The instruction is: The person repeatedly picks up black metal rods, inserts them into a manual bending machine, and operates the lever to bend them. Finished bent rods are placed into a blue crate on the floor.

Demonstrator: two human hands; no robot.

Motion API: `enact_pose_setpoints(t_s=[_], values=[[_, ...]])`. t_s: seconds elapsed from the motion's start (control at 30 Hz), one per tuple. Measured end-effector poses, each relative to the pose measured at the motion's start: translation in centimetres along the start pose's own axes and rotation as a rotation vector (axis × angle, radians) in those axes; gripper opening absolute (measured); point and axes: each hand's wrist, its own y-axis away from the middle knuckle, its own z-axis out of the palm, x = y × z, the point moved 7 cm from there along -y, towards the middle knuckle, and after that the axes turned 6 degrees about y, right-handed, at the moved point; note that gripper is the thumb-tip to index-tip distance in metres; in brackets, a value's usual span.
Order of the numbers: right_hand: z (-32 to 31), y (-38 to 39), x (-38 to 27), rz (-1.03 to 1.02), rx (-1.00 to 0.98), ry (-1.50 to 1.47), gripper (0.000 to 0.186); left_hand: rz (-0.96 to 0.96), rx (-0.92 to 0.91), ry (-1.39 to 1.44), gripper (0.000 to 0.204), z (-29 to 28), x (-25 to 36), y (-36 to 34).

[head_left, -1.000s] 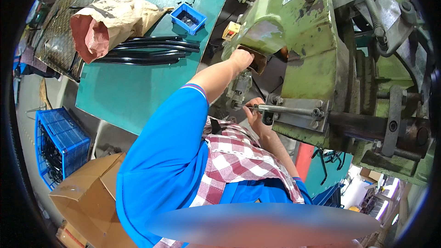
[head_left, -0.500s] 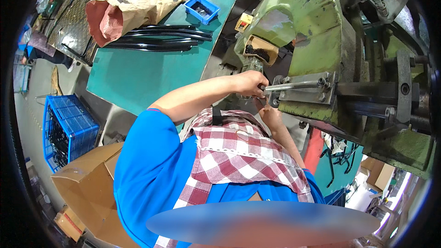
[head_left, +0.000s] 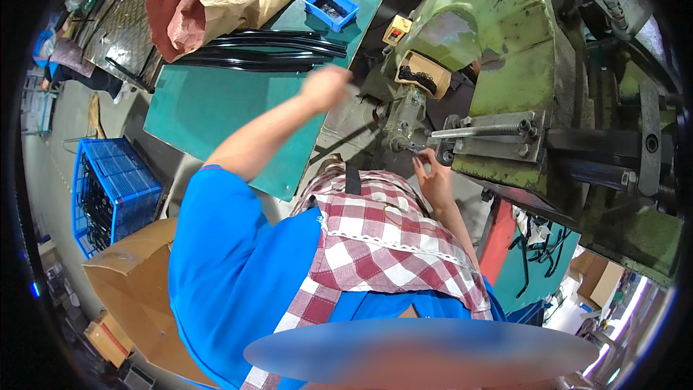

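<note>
Just beyond left fingers [head_left: 338, 78], black tubes [head_left: 278, 43]

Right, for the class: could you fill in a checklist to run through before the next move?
1. Bare left hand clear of the green metal machine: ok, it is by the edge of the teal tabletop.
2. Bare right hand clear of the machine: not ok, its fingers are close to the silver metal rod.
3. Right fingers holding a part: cannot tell, too small.
4. Open tan box holding small black pieces: ok.
5. Long glossy black tubes lying on the tabletop: ok.
</note>
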Motion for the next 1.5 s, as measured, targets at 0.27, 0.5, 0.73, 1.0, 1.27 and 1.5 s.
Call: enact_pose_setpoints(t_s=[0.27, 0.5, 0.73, 1.0, 1.27, 1.5], values=[[-1.2, 0.7, -0.4, -0.017, 0.113, -0.064, 0.011, -0.204, 0.122, -0.627, 0.018, -0.1, -18.5, 3.0], [-2.6, -1.6, -4.5, -0.073, -0.046, -0.178, 0.012, -0.412, 0.353, -0.414, 0.025, -1.6, -18.6, 3.4], [-2.4, -2.1, -4.8, -0.13, -0.116, -0.146, 0.014, -0.315, 0.288, -0.507, 0.017, 0.4, -16.5, 4.2], [-2.4, -1.3, -3.2, -0.259, 0.002, 0.03, 0.021, 0.158, 0.314, -0.128, 0.036, 0.7, -2.5, 7.4], [-2.1, -1.6, -4.0, -0.286, -0.147, 0.199, 0.041, 0.381, 0.051, 0.206, 0.039, 3.5, 12.2, 8.4], [-8.0, 2.2, -1.4, -0.298, 0.14, 0.259, 0.037, 0.234, -0.379, 0.509, 0.027, 4.3, 5.1, 7.1]])
